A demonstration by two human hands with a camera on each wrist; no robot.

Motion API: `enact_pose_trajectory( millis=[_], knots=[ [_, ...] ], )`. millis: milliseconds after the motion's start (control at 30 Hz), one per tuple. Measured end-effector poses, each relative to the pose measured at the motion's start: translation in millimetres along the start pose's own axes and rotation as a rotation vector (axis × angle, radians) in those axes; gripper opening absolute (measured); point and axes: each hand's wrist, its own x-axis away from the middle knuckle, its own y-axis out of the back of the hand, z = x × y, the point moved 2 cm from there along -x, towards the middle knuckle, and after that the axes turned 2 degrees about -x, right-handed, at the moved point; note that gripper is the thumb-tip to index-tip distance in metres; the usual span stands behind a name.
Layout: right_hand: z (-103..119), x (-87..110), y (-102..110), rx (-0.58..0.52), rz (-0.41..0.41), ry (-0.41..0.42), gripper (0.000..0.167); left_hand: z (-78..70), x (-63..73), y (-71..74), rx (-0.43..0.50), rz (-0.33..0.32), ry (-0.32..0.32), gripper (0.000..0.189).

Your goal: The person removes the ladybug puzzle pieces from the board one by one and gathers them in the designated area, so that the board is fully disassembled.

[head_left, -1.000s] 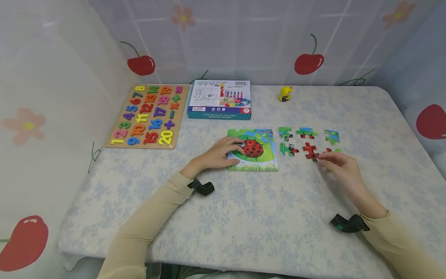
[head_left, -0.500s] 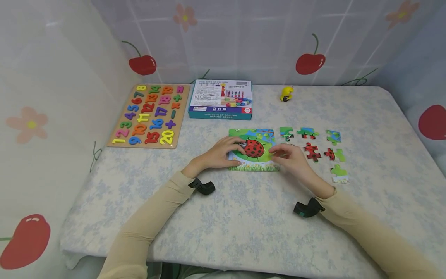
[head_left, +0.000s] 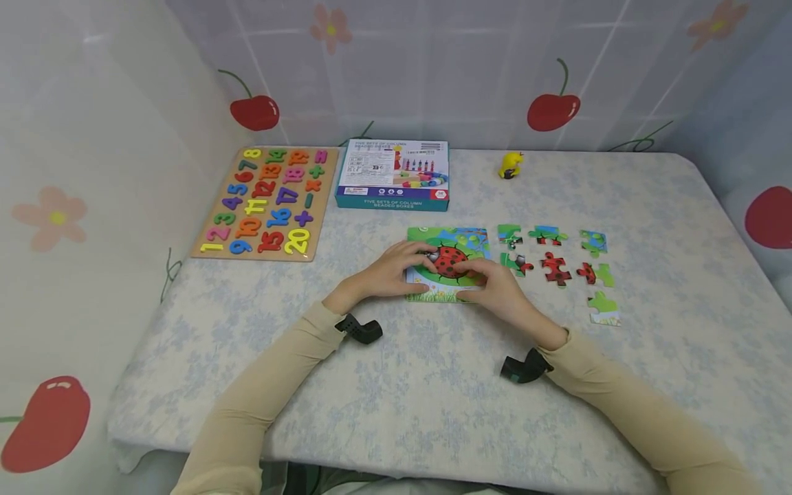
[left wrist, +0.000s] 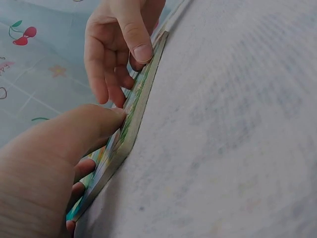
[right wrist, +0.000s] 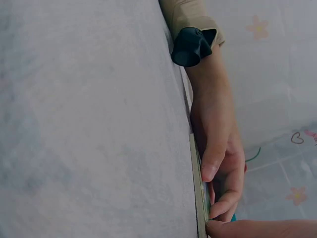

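A square ladybug picture board lies flat in the middle of the table, its thin pale edge seen side-on in the left wrist view. My left hand rests at its left side, fingers spread over the picture and thumb near the bottom edge. From the right, my right hand reaches over the board, with its fingertips at the ladybug and its thumb low on the grass strip. Both hands' fingers are loosely bent. To the right lie several loose jigsaw pieces, among them a red spotted one and a green one.
A wooden number board lies at the back left, beside a flat teal toy box. A small yellow toy figure stands near the back edge. Curtains printed with cherries and flowers hang behind and at the sides.
My right hand has moved left from the loose jigsaw pieces onto the right part of the board, uncovering the pieces at the right. The left hand stays in place.
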Motion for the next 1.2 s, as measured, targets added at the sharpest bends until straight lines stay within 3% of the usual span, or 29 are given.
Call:
enact_pose_trajectory(
  millis=[400, 733, 967, 1200],
  knots=[
    [-1, -0.5, -2, -0.019, -0.010, 0.052, 0.044, 0.1, 0.6, 0.9, 0.007, 0.005, -0.009, 0.027],
    [-7, -1.6, -5, -0.122, -0.056, 0.113, 0.033, -1.0, 1.0, 0.9, 0.006, 0.003, -0.004, 0.028],
    [-11, -1.5, 4, -0.253, -0.076, -0.013, 0.028, -2.8, 2.1, 2.5, 0.008, 0.010, -0.007, 0.027],
    [-16, 11.8, 37, -0.307, -0.153, -0.112, 0.033, -3.5, 1.6, 2.2, 0.006, 0.006, -0.005, 0.026]
  ],
)
